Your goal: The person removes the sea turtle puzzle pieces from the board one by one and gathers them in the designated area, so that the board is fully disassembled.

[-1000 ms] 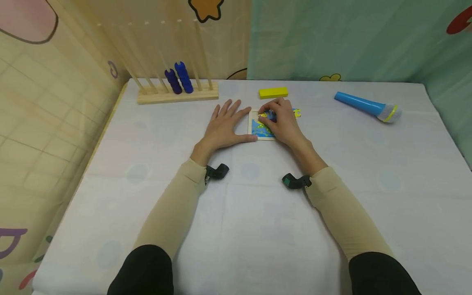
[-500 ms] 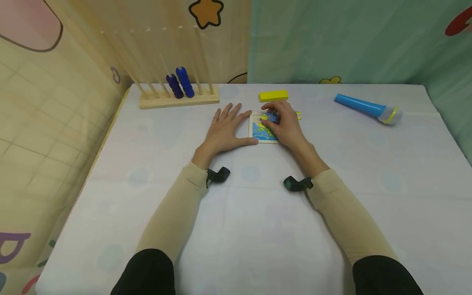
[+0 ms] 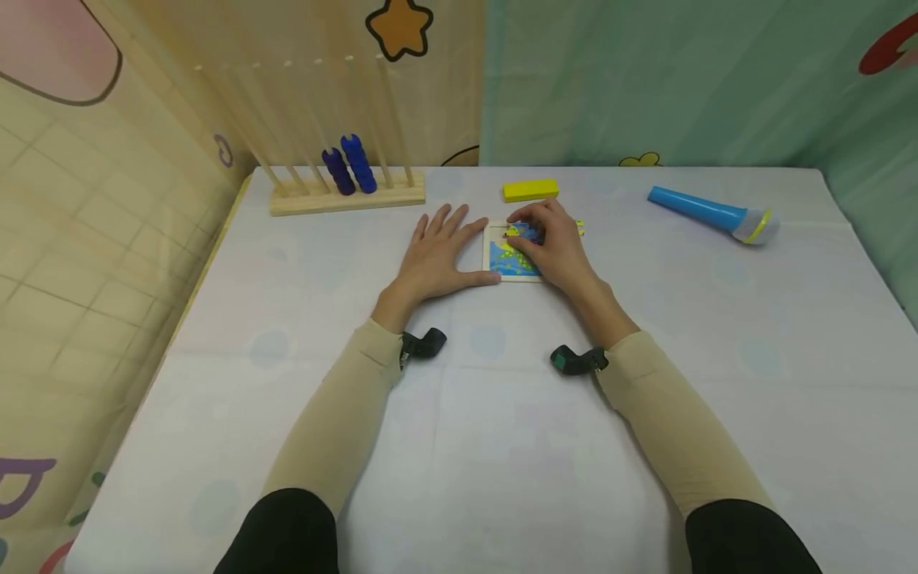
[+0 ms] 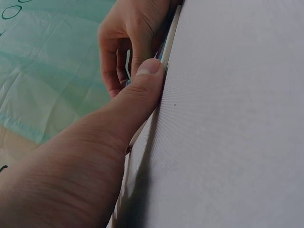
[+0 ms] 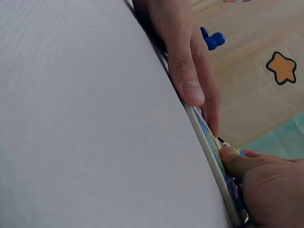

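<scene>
A small jigsaw puzzle [image 3: 511,265] with a blue and yellow picture in a pale wooden frame lies on the table. My left hand [image 3: 434,253] lies with fingers spread along its left side, thumb tip on the near left corner. My right hand [image 3: 560,243] is over the puzzle's right half, thumb and curled fingers pinching a small yellow and blue puzzle piece [image 5: 226,144] at its surface. Most of that piece is hidden by the fingers. Past the right hand's knuckles, a bit of another yellow puzzle piece [image 3: 580,227] shows.
Behind the puzzle lies a yellow block [image 3: 530,190]. A wooden peg rack [image 3: 347,201] with dark blue beads on two of its rods stands at the back left. To the right is a blue toy microphone [image 3: 710,214]. Patterned curtains border the white table [image 3: 473,446].
The head view has tilted, so the whole scene sits slightly lower. My left hand stays at the frame, while the right hand shifts only slightly over the puzzle, still pinching the piece.
</scene>
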The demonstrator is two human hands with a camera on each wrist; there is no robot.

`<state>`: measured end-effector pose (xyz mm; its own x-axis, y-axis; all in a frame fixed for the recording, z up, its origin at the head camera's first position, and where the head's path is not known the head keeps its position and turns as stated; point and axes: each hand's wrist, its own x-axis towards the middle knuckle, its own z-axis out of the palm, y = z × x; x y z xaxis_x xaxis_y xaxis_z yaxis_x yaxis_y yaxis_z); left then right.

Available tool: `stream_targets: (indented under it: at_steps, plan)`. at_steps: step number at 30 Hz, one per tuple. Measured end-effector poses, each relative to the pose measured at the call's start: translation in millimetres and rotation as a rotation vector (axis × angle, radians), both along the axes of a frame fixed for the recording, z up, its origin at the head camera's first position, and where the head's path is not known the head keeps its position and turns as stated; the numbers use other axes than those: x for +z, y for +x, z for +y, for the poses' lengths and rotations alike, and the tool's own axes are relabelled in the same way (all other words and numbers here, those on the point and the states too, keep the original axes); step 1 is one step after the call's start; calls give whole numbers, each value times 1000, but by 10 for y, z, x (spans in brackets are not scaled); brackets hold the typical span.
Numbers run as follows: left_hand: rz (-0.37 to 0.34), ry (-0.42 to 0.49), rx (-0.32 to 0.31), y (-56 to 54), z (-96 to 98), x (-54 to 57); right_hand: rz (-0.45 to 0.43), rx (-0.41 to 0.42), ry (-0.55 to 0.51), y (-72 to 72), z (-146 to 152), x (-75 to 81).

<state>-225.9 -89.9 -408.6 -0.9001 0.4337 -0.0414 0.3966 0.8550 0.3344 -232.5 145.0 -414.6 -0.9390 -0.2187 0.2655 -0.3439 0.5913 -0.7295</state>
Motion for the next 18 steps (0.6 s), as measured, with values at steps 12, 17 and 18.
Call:
stream_targets:
  at_steps: [12,17,18]
  plan:
    - [16,-5,-9,-3,2,-20,-24,8,-27,4,29,-11]
    - [17,-10,-9,7,-6,-20,-19,-4,-90,5,34,-25]
    - [19,-8,-9,8,-6,-20,-13,-7,-101,5,35,-27]
